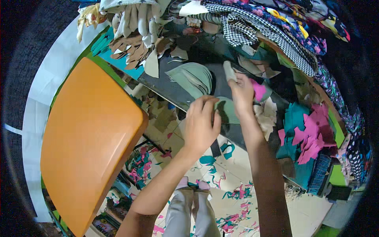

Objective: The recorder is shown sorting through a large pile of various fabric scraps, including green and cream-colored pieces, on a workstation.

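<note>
My right hand [241, 91] is closed around a small pale oblong piece [229, 71], which sticks out past the fingers over the dark worktop [158, 85]. I cannot make out what the piece is. My left hand [200, 124] lies at the worktop's near edge, its fingers loosely bent and the thumb apart. Its fingertips touch or almost touch a flat grey-green cut piece [227, 110] that lies between both hands. Just beyond the left fingers is a fanned stack of grey-green rounded pieces [193, 79]. A pink scrap [258, 91] lies beside the right wrist.
An orange seat or panel [90, 146] stands at the left. Brown cut pieces [132, 49], gloves [138, 23] and patterned cloth [244, 29] line the back. Teal pieces [292, 122] and pink pieces [316, 136] are piled at the right. Colourful scraps [237, 217] litter the floor.
</note>
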A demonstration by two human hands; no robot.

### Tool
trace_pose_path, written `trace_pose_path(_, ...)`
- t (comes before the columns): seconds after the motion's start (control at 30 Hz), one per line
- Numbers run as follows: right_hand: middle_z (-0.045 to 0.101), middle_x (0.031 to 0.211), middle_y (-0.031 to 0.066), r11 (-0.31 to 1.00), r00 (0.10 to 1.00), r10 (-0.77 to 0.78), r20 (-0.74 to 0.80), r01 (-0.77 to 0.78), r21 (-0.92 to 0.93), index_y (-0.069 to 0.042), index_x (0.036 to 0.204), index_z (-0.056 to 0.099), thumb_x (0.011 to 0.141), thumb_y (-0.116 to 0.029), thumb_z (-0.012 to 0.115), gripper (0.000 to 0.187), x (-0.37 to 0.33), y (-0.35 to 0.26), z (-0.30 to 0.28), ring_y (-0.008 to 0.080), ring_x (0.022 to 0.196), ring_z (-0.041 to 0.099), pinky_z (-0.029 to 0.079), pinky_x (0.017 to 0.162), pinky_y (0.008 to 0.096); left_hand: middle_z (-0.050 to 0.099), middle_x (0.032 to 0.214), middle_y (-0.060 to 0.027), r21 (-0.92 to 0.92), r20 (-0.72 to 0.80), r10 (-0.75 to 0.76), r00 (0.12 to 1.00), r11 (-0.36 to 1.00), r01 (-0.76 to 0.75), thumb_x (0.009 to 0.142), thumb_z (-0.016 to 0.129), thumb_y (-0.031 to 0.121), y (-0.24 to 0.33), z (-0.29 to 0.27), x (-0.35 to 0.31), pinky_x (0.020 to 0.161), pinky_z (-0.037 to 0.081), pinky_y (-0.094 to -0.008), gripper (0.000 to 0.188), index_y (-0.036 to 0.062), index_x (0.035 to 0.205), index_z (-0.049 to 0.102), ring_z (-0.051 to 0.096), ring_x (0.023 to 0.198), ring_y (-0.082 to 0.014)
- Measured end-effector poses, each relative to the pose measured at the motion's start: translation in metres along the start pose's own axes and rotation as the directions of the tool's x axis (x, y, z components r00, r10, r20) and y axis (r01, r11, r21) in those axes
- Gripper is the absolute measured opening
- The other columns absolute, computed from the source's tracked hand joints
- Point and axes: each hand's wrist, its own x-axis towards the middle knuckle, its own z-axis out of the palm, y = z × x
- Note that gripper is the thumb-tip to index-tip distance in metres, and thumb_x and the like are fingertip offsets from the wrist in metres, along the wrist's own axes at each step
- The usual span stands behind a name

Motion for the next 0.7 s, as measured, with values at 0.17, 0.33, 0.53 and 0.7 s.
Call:
trace_pose_path(0.17,0.055,0.078,0.0145,0.828,0.902,-0.35,0.254,0.425,-0.365,0.0,0.089,0.057,0.068,-0.004,0.059,0.021,-0.066,-0.055,-0.018,0.0302,0.074,0.054,0.042,0.066,0.0365,0.058,0.087,-0.0194,-0.655,0.02,-0.379,0.925,0.694,0.298,0.085,0.054,0.026,0.003,0.011,0.008,0.065,0.045,-0.0301,0.034,-0.006,0.094,0.051,0.058,0.072,-0.0216)
trace_pose_path(0.33,0.049,0.1,0.0129,0.707,0.82,-0.377,0.432,0.555,-0.439,-0.003,0.097,0.056,0.064,-0.005,0.056,0.034,-0.081,-0.044,-0.042,0.0324,0.099,0.041,0.033,0.085,0.041,0.057,0.072,-0.0048,-0.548,0.378,-0.438,0.816,0.604,0.578,0.089,0.05,0.017,-0.001,0.006,0.01,0.063,0.046,-0.0241,0.022,-0.0042,0.085,0.053,0.056,0.068,-0.0108)
trace_pose_path(0.53,0.056,0.098,0.0139,0.971,0.91,-0.063,0.41,0.15,-0.185,0.0,0.11,0.05,0.081,-0.016,0.06,0.035,-0.055,-0.027,-0.059,0.019,0.09,0.053,0.041,0.079,0.0288,0.059,0.077,-0.0044,-0.615,0.476,-0.358,0.803,0.517,0.595,0.089,0.049,0.012,-0.011,0.001,0.001,0.067,0.046,-0.0234,0.017,-0.0031,0.093,0.056,0.057,0.068,-0.0105)
trace_pose_path(0.7,0.063,0.082,0.0051,0.983,0.863,0.119,0.492,-0.031,-0.183,0.003,0.099,0.054,0.082,-0.012,0.059,0.023,-0.049,-0.016,-0.072,0.0075,0.072,0.055,0.043,0.064,0.021,0.057,0.06,-0.0073,-0.209,0.156,-0.309,0.938,0.918,0.337,0.083,0.058,0.015,-0.013,-0.002,0.0,0.055,0.043,-0.0249,0.019,-0.0033,0.086,0.057,0.055,0.058,-0.0089)
